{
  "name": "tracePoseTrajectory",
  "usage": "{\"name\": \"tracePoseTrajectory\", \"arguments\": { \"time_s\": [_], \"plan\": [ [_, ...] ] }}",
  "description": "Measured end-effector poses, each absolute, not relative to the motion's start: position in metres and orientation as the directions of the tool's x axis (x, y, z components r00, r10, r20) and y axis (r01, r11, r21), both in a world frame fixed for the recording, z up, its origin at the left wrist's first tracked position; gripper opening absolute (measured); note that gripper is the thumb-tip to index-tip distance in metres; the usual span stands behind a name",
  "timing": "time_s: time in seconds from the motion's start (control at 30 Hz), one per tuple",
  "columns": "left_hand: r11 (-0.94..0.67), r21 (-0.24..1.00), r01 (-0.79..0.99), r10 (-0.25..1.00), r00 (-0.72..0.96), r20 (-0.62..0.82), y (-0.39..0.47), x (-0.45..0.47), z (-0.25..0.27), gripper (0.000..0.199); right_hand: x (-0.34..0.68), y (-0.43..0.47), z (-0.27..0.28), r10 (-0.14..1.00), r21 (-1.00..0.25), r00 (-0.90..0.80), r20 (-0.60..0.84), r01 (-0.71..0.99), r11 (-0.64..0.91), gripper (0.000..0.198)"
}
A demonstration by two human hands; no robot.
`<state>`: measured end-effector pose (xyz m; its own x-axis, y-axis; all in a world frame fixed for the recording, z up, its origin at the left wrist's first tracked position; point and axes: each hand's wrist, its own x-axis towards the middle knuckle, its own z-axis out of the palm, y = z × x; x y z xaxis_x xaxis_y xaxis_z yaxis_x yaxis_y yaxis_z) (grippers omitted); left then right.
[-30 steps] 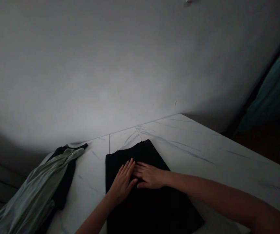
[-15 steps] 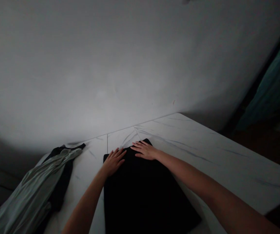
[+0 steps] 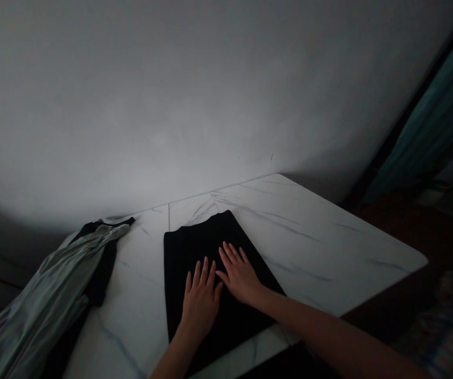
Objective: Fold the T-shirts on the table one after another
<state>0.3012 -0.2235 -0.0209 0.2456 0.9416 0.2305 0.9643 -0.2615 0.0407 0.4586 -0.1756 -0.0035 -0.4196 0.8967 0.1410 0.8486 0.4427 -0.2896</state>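
Note:
A black garment [image 3: 198, 239], perhaps a skirt, lies spread flat on the white marble-patterned table [image 3: 289, 231], its narrower end toward the wall. My left hand [image 3: 201, 297] rests palm down on its middle with the fingers apart. Close beside it, my right hand [image 3: 239, 272] is also laid flat on the black cloth, fingers stretched toward the wall. The two thumbs nearly meet. Neither hand grips the cloth.
To the left, a pale grey-green garment [image 3: 64, 273] lies in folds over a black one [image 3: 102, 284] on the table. A grey wall [image 3: 187, 105] runs along the back edge. A teal curtain [image 3: 427, 121] hangs at the right. Patterned fabric [image 3: 447, 321] shows at lower right.
Both hands have slid from the garment's far edge back toward me, over its middle. The view has shifted, showing the table's right corner and the garment's near edge.

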Motion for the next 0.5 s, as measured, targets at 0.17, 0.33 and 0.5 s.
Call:
{"name": "tracePoseTrajectory", "arguments": {
  "time_s": [0.17, 0.33, 0.5],
  "plan": [
    [-0.213, -0.021, 0.977, 0.908, 0.206, 0.366, -0.273, 0.289, -0.026, 0.057, 0.502, -0.216, -0.016, 0.910, -0.262, -0.359, 0.208, 0.875, 0.406, 0.076],
    [-0.184, -0.064, 0.981, 0.886, 0.193, 0.421, -0.303, 0.271, -0.027, 0.066, 0.531, -0.232, -0.028, 0.922, -0.234, -0.308, 0.236, 0.903, 0.361, 0.078],
    [-0.162, -0.029, 0.986, 0.914, 0.161, 0.373, -0.330, 0.251, -0.031, 0.068, 0.554, -0.243, -0.043, 0.920, -0.216, -0.255, 0.297, 0.921, 0.325, 0.079]
  ]
}}
